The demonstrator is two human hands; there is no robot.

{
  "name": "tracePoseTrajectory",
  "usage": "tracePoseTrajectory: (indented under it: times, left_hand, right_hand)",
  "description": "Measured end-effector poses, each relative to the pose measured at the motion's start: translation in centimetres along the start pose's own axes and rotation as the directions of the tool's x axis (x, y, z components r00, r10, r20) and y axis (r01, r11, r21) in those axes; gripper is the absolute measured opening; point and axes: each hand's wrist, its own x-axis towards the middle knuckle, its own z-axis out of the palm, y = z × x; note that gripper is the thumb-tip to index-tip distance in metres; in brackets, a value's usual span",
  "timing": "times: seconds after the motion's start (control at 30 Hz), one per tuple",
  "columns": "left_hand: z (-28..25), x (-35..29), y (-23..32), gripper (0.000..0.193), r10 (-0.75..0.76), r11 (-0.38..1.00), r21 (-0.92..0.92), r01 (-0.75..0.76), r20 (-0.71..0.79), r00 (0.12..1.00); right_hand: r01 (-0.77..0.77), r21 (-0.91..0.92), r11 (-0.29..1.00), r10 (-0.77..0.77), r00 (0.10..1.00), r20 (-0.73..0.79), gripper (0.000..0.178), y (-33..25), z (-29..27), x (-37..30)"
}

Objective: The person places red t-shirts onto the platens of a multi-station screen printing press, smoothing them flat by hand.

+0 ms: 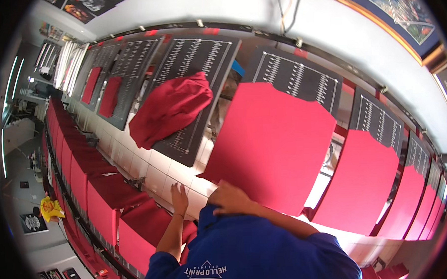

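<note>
My left hand is raised over the tiled aisle, open with its fingers apart and nothing in it. My right hand is bent across in front of my chest, close to the lower edge of a red fabric panel. Its fingers point left, look loosely extended and hold nothing I can see. That panel, cut like a shirt body, lies flat on a dark board with white scale marks. On the board to its left, a crumpled red cloth lies bunched, partly hanging over the left edge.
More red panels cover boards along the right. Smaller folded red pieces rest on boards farther left. Another row of boards with red fabric runs along the left, beyond the white-tiled floor. A framed picture hangs on the wall.
</note>
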Motion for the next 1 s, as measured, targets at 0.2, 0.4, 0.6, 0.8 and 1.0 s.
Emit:
tracePoseTrajectory:
  times: [0.2,0.4,0.6,0.8,1.0]
  left_hand:
    - [-6.1,12.4,-10.1,0.044,-0.209,0.934,-0.326,0.147,-0.165,0.964]
    - [-8.7,31.5,-13.2,0.052,-0.334,0.557,-0.81,0.184,-0.017,0.942]
    - [-10.4,37.1,-21.5,0.061,0.223,0.547,-0.682,0.485,0.677,0.701]
    - [-9.2,37.6,-20.5,0.062,0.273,0.205,-0.716,0.667,0.696,0.664]
    - [-15.1,36.7,-17.4,0.05,0.41,0.022,-0.611,0.791,0.727,0.55]
  right_hand:
    - [-0.349,0.674,0.652,0.182,0.934,0.308,0.048,2.7,-3.7,6.1]
    - [-0.207,0.978,0.027,0.671,0.729,0.135,0.053,4.5,-7.4,20.7]
    - [-0.513,0.838,0.184,0.891,0.447,0.078,0.035,5.1,-4.5,33.5]
    - [0.156,0.965,0.21,0.944,0.224,-0.241,0.019,3.7,-0.8,33.5]
    - [0.686,0.71,0.159,0.947,0.097,-0.306,0.033,-0.4,-2.3,33.6]
